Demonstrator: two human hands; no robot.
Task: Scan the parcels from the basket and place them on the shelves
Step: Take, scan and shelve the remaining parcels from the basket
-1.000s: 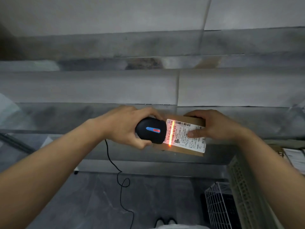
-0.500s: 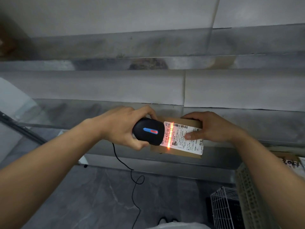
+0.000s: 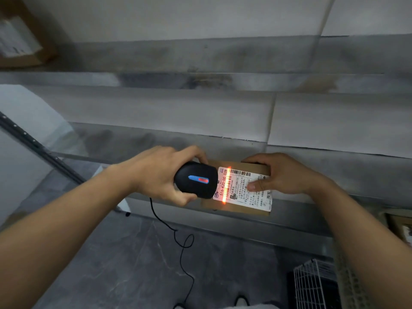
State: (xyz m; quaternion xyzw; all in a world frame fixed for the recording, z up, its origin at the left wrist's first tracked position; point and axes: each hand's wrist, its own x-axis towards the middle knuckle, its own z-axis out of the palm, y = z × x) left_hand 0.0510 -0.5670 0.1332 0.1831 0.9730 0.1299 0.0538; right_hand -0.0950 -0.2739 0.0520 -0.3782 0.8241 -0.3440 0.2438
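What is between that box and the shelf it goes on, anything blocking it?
Nothing visible. The right hand holds the box in front of the shelf, whose visible stretch behind it looks bare. The left hand aims the scanner at its label from the side.

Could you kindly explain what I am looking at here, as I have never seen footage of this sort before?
There is no machine here: a person wears a camera on the head, looking down at their own two bare hands. The left hand grips a black corded scanner, whose orange beam falls across the white label. The right hand holds a small cardboard parcel in front of grey metal shelves. A white wire basket stands on the floor at lower right.
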